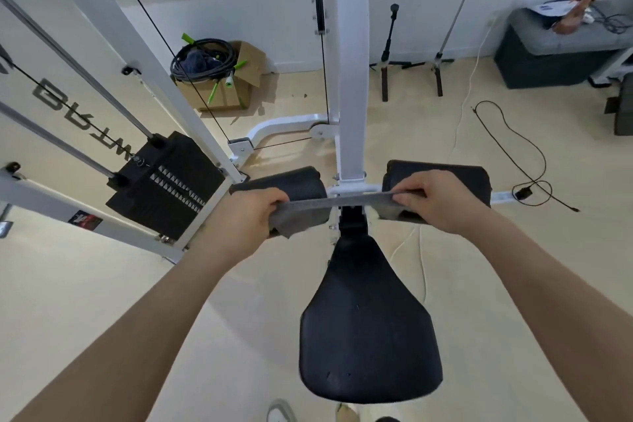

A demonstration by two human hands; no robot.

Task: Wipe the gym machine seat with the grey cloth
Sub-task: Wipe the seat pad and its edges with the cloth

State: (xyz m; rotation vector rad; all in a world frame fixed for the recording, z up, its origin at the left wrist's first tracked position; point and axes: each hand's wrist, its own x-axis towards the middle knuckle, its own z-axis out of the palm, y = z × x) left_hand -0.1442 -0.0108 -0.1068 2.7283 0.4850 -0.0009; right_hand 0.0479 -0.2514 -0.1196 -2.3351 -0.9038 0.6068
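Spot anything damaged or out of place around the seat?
The seat has small nicks near its near edge, possibly punctures; too small to be sure. Loose cables trail across the floor to the right. The grey cloth is stretched between the left hand and right hand, off the seat.

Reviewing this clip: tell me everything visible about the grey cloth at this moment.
The grey cloth is a thin, soft-looking fabric, plain mid-grey with a slightly napped surface. It is pulled taut into a narrow horizontal band between the left hand and the right hand, with loose folds bunched and hanging below each grip. It is held in the air in front of the two black roller pads, crossing the white upright post. It is not touching the black seat, which lies nearer the person.
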